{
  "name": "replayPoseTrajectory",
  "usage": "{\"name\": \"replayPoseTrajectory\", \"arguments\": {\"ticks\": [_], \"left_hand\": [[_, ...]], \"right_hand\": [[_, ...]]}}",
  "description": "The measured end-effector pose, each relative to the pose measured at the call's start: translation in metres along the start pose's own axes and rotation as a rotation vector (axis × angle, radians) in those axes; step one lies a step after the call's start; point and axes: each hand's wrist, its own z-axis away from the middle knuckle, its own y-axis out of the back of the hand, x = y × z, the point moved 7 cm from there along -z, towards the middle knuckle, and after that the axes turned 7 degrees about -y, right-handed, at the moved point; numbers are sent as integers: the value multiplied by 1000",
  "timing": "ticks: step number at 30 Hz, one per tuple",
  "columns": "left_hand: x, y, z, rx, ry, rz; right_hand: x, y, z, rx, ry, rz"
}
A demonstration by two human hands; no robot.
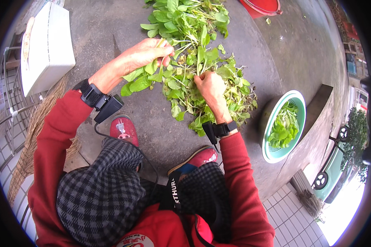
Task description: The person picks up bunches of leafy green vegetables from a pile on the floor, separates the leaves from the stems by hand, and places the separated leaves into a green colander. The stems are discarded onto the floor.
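My left hand point(150, 55) pinches a small bunch of leafy greens point(142, 81) by the pale stems, its broad leaves hanging below the wrist. On the concrete floor, my right hand point(211, 87) reaches into a pile of loose greens point(185, 89). Its thumb and fingers are closed where a pale leaf stem meets them; the fingertips are partly hidden. Some leaves in this nearer pile are yellowed, with thin stems and roots among them. A fuller heap of fresh greens point(173, 18) lies just beyond, touching the pile.
To the right stands a mint-green colander basket point(267, 151) holding greens point(284, 126). A red bucket point(262, 7) is at the far right. On the left are a white foam box point(54, 52), a metal rack point(14, 112) and a straw broom point(34, 148). My feet flank the floor before me.
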Motion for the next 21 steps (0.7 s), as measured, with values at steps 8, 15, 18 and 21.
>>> {"name": "replayPoseTrajectory", "arguments": {"ticks": [8, 15, 18, 21], "left_hand": [[57, -9, -4, -59, -359, -224], [67, -43, -4, -67, -277, -576], [67, -43, 0, -45, -271, -692], [66, -39, -1, 11, -272, -635]], "right_hand": [[10, 47, 14, -264, 132, -540], [-30, 87, 35, -22, 538, -195], [-48, 86, 48, 186, 689, 155], [-46, 69, 48, 58, 610, 467]]}}
